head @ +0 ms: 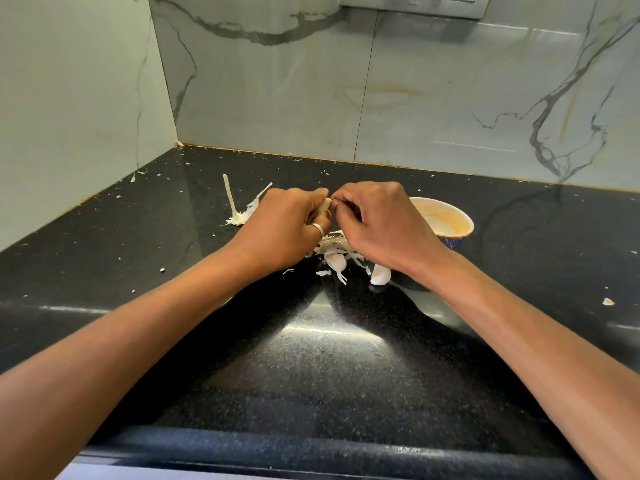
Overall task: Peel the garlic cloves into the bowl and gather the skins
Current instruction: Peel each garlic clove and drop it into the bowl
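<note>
Near the counter's middle, toward its back edge: both hands meet fingertip to fingertip, raised a little off the surface.
Left hand: fingers curled round a garlic clove, whose pale end pokes out toward the other hand; a ring sits on one finger.
Right hand: thumb and forefinger pinch the clove's exposed tip.
Bowl: just right of the right hand and partly hidden behind it, cream inside, dark blue outside; most of its inside is out of sight.
Skins: a loose heap on the counter under the hands, just beside the bowl.
Loose cloves: two white ones at the heap's near side.
Stalk: left of the left hand, a dry stem with papery shreds.
Scraps: small flecks scattered toward the back-left corner and right edge.
</note>
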Demonstrator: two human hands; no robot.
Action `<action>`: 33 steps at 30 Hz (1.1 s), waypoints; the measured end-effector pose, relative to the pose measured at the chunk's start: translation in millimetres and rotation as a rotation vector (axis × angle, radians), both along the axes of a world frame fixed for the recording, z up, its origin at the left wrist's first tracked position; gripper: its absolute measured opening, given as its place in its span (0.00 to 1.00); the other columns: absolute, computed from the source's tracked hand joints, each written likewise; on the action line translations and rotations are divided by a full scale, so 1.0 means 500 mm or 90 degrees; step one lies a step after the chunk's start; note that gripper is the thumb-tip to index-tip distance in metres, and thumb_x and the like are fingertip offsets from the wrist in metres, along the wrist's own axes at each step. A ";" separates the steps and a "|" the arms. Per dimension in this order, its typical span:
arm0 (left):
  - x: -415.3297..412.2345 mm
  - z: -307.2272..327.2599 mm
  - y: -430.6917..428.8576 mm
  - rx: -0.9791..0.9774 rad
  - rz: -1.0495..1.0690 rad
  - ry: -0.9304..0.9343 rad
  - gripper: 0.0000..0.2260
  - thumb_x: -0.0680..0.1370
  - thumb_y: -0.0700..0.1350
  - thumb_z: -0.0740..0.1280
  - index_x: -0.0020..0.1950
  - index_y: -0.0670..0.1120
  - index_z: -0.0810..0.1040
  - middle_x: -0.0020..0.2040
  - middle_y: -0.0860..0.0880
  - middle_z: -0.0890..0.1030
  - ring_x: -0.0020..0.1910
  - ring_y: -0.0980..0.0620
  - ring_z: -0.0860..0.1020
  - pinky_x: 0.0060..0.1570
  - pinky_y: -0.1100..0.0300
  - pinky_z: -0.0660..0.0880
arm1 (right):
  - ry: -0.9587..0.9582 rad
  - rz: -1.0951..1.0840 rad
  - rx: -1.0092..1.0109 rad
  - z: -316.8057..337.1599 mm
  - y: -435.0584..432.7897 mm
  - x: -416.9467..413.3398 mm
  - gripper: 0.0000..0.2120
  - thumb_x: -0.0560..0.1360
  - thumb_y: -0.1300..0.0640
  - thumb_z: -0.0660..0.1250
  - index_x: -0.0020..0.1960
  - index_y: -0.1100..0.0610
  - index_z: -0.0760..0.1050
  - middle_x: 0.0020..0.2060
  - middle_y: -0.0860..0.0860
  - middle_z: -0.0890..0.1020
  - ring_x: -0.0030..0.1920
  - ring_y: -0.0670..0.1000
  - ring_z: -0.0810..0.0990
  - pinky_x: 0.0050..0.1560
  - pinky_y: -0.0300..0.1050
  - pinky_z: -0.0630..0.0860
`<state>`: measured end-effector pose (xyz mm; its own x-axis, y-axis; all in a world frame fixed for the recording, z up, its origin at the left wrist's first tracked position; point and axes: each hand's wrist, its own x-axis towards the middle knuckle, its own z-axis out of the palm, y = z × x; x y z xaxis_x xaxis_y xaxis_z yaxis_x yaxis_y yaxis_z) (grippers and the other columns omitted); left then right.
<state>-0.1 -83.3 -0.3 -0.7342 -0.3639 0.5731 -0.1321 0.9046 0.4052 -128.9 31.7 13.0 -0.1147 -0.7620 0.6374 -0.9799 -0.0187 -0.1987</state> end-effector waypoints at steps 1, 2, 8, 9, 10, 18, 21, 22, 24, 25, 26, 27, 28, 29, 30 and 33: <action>-0.001 -0.002 -0.001 -0.009 0.000 -0.006 0.12 0.83 0.43 0.62 0.50 0.37 0.80 0.30 0.44 0.74 0.29 0.46 0.68 0.36 0.58 0.66 | 0.009 0.002 0.007 0.000 0.000 -0.001 0.11 0.79 0.58 0.62 0.45 0.59 0.82 0.34 0.51 0.82 0.34 0.50 0.79 0.39 0.50 0.75; -0.001 -0.003 -0.002 -0.016 0.001 -0.012 0.13 0.84 0.43 0.62 0.53 0.35 0.81 0.31 0.42 0.77 0.31 0.43 0.72 0.36 0.64 0.66 | 0.018 0.003 0.012 0.000 0.000 -0.003 0.11 0.79 0.58 0.62 0.45 0.59 0.82 0.34 0.51 0.82 0.34 0.50 0.78 0.39 0.50 0.75; -0.003 -0.006 -0.006 -0.042 -0.004 -0.022 0.15 0.84 0.45 0.63 0.61 0.35 0.80 0.40 0.36 0.82 0.39 0.38 0.79 0.39 0.61 0.65 | 0.042 -0.001 0.019 -0.004 -0.002 -0.006 0.13 0.79 0.57 0.60 0.45 0.60 0.82 0.33 0.51 0.81 0.33 0.50 0.77 0.39 0.52 0.76; -0.002 -0.004 -0.004 -0.045 -0.006 -0.017 0.16 0.84 0.45 0.63 0.66 0.36 0.79 0.42 0.37 0.83 0.41 0.40 0.79 0.39 0.60 0.66 | 0.042 -0.002 0.019 -0.004 -0.003 -0.006 0.13 0.79 0.56 0.60 0.44 0.59 0.82 0.33 0.51 0.81 0.33 0.50 0.77 0.39 0.52 0.75; -0.001 -0.003 -0.002 -0.045 -0.009 -0.012 0.17 0.83 0.45 0.64 0.69 0.37 0.77 0.44 0.38 0.84 0.43 0.40 0.80 0.40 0.60 0.66 | 0.042 -0.003 0.021 -0.004 -0.003 -0.006 0.13 0.79 0.56 0.60 0.44 0.59 0.81 0.33 0.51 0.81 0.33 0.51 0.77 0.39 0.53 0.75; 0.007 0.003 -0.011 -0.010 -0.017 -0.067 0.11 0.83 0.45 0.64 0.52 0.40 0.83 0.31 0.45 0.77 0.29 0.51 0.67 0.34 0.58 0.67 | 0.038 0.001 0.035 -0.011 -0.005 -0.008 0.12 0.80 0.57 0.62 0.42 0.60 0.80 0.32 0.52 0.80 0.33 0.51 0.76 0.38 0.52 0.73; 0.010 0.005 -0.009 0.012 -0.020 -0.068 0.11 0.83 0.44 0.64 0.50 0.42 0.84 0.30 0.46 0.77 0.29 0.53 0.65 0.35 0.54 0.68 | 0.038 -0.001 0.033 -0.014 -0.007 -0.007 0.12 0.80 0.57 0.62 0.41 0.60 0.79 0.31 0.52 0.79 0.32 0.51 0.76 0.38 0.51 0.73; 0.010 0.005 -0.008 0.021 -0.021 -0.069 0.10 0.83 0.44 0.64 0.50 0.42 0.84 0.31 0.45 0.77 0.29 0.52 0.65 0.36 0.53 0.68 | 0.037 -0.003 0.029 -0.015 -0.007 -0.007 0.12 0.79 0.57 0.62 0.41 0.60 0.79 0.31 0.52 0.79 0.32 0.51 0.75 0.37 0.52 0.73; 0.011 0.004 -0.006 0.037 -0.021 -0.070 0.10 0.83 0.45 0.64 0.50 0.43 0.84 0.32 0.44 0.78 0.30 0.52 0.66 0.37 0.52 0.70 | 0.039 -0.010 0.017 -0.018 -0.008 -0.007 0.13 0.79 0.56 0.62 0.39 0.60 0.78 0.30 0.52 0.77 0.31 0.52 0.74 0.36 0.53 0.73; 0.010 0.004 -0.006 0.044 -0.021 -0.068 0.10 0.83 0.44 0.64 0.50 0.44 0.84 0.32 0.44 0.78 0.31 0.52 0.66 0.38 0.52 0.70 | 0.041 -0.015 0.010 -0.019 -0.009 -0.006 0.14 0.78 0.56 0.62 0.38 0.60 0.78 0.29 0.51 0.77 0.30 0.51 0.74 0.35 0.53 0.72; 0.010 0.003 -0.005 0.053 -0.023 -0.064 0.09 0.83 0.44 0.65 0.50 0.44 0.84 0.32 0.43 0.78 0.31 0.53 0.66 0.39 0.52 0.70 | 0.043 -0.019 0.003 -0.020 -0.010 -0.006 0.14 0.78 0.56 0.62 0.37 0.59 0.77 0.28 0.50 0.76 0.29 0.51 0.73 0.34 0.51 0.72; 0.009 0.003 -0.006 0.062 -0.025 -0.059 0.09 0.83 0.44 0.65 0.50 0.44 0.84 0.33 0.43 0.78 0.32 0.53 0.67 0.39 0.52 0.71 | 0.042 -0.023 -0.006 -0.020 -0.011 -0.006 0.14 0.78 0.56 0.62 0.36 0.59 0.77 0.27 0.50 0.75 0.29 0.50 0.72 0.33 0.49 0.71; 0.008 0.002 -0.006 0.071 -0.026 -0.055 0.09 0.83 0.44 0.65 0.51 0.44 0.84 0.34 0.42 0.79 0.32 0.53 0.68 0.40 0.52 0.71 | 0.040 -0.026 -0.015 -0.020 -0.011 -0.006 0.13 0.78 0.57 0.63 0.36 0.58 0.77 0.27 0.49 0.74 0.28 0.48 0.71 0.32 0.47 0.69; 0.007 0.002 -0.006 0.077 -0.026 -0.051 0.09 0.83 0.44 0.64 0.51 0.44 0.84 0.34 0.42 0.80 0.33 0.53 0.68 0.40 0.51 0.72 | 0.037 -0.029 -0.023 -0.021 -0.011 -0.006 0.13 0.78 0.57 0.64 0.35 0.58 0.77 0.26 0.48 0.73 0.27 0.47 0.69 0.32 0.45 0.66; 0.006 0.001 -0.006 0.083 -0.025 -0.050 0.09 0.82 0.43 0.64 0.51 0.43 0.84 0.35 0.41 0.80 0.33 0.53 0.69 0.41 0.50 0.72 | 0.035 -0.032 -0.030 -0.021 -0.011 -0.005 0.13 0.77 0.57 0.64 0.34 0.57 0.76 0.26 0.47 0.72 0.26 0.46 0.68 0.32 0.42 0.64; 0.005 -0.002 -0.006 0.100 -0.027 -0.049 0.09 0.82 0.42 0.64 0.49 0.39 0.83 0.36 0.41 0.81 0.33 0.50 0.71 0.41 0.49 0.73 | 0.032 -0.038 -0.048 -0.024 -0.012 -0.003 0.14 0.77 0.58 0.65 0.33 0.56 0.76 0.24 0.46 0.70 0.25 0.42 0.66 0.30 0.36 0.60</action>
